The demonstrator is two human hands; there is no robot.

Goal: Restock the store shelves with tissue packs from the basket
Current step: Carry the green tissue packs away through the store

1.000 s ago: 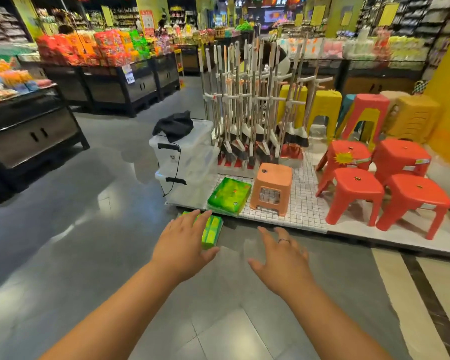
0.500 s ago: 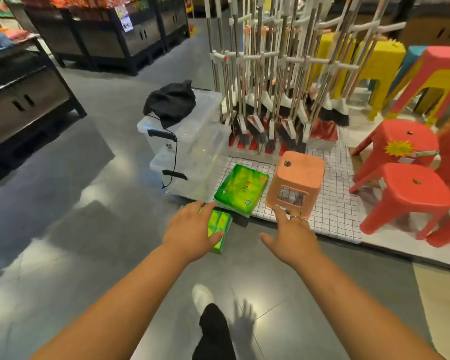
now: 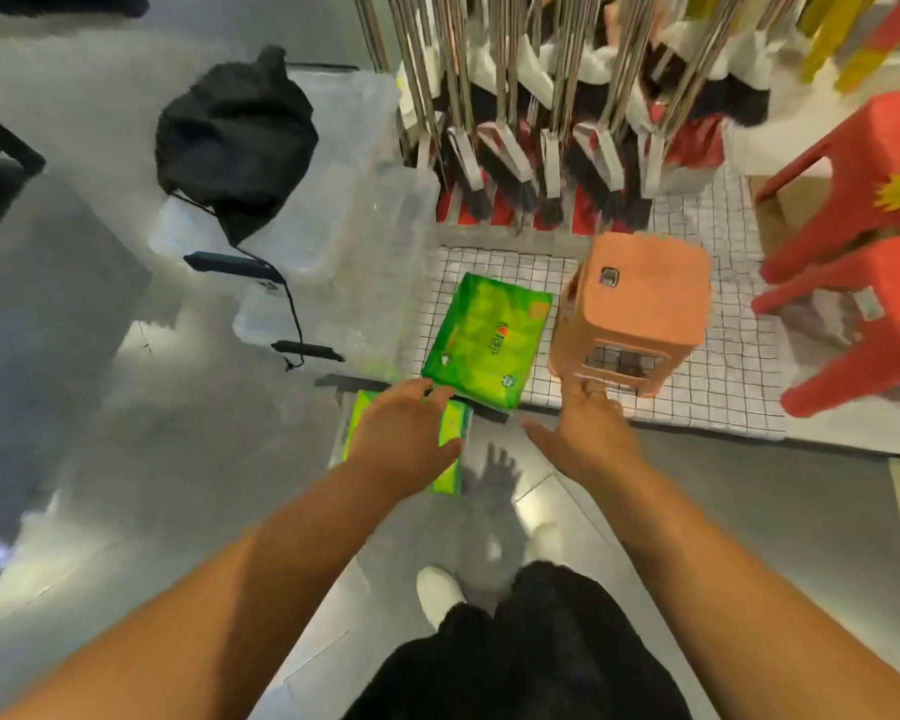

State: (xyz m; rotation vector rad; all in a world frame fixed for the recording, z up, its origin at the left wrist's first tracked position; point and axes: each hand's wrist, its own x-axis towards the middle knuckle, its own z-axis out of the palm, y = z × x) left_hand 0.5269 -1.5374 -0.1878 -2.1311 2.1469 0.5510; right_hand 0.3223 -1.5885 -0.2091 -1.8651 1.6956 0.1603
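Note:
A large green tissue pack point(image 3: 487, 339) lies flat on the checked platform point(image 3: 723, 402), its near end jutting over the edge. A second green tissue pack point(image 3: 453, 449) lies on the grey floor just below it. My left hand point(image 3: 406, 439) hovers over or rests on that lower pack with fingers spread, covering most of it; whether it touches is unclear. My right hand point(image 3: 585, 433) is stretched out to the right of the packs, fingers straight, fingertips at the foot of the orange stool point(image 3: 640, 309). No basket is in view.
Stacked clear plastic bins point(image 3: 333, 283) with a black bag point(image 3: 235, 142) on top stand left of the platform. A rack of brooms point(image 3: 541, 122) rises behind. Red stools point(image 3: 863, 283) crowd the right. My legs and white shoe point(image 3: 437, 589) are below.
I have stepped closer and bent down, so the view tilts steeply to the floor. Both hands have reached forward toward the packs and the orange stool.

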